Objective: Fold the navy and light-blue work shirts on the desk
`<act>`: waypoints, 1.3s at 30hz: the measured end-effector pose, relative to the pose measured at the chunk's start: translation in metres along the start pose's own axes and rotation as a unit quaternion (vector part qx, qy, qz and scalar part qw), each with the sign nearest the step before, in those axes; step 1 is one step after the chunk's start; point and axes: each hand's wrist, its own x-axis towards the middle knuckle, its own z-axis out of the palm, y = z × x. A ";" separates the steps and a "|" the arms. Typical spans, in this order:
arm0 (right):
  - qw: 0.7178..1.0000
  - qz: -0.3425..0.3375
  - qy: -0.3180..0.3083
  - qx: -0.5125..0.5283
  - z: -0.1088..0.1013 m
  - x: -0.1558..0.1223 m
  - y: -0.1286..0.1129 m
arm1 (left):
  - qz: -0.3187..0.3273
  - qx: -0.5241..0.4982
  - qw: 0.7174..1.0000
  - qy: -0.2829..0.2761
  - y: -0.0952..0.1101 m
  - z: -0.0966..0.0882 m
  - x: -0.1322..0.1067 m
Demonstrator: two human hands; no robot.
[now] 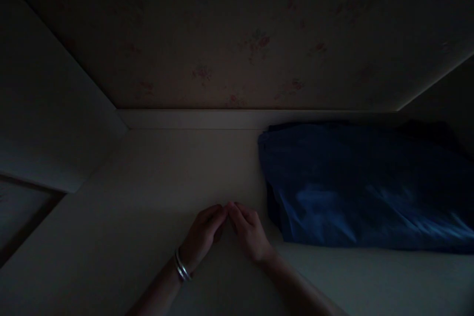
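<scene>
The scene is very dark. My left hand (205,233), with silver bangles on the wrist, and my right hand (249,232) rest side by side on a pale flat shelf surface (148,197). Their fingertips meet at the middle, fingers curled and pressed together. Whether anything lies between the fingers is hidden in the dark. A folded blue cloth (363,187) lies just right of my right hand, not touched by it.
A low pale ledge (192,119) runs along the back of the shelf under a wall with faint red flower print (255,44). A pale side panel (48,108) closes the left; another slants in at the far right.
</scene>
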 end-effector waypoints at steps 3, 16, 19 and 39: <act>1.000 0.000 0.000 -0.004 0.000 0.000 0.001 | -0.001 0.007 1.000 -0.001 0.003 0.000 -0.001; 1.000 -0.017 0.000 -0.014 0.001 0.000 0.000 | 0.011 0.010 1.000 -0.013 -0.002 -0.001 0.001; 1.000 -0.016 0.000 -0.013 0.001 0.000 -0.001 | 0.011 0.002 1.000 -0.019 -0.003 -0.001 0.000; 1.000 -0.008 0.001 -0.012 -0.002 -0.002 0.007 | 0.020 0.031 0.999 -0.018 0.002 0.000 -0.002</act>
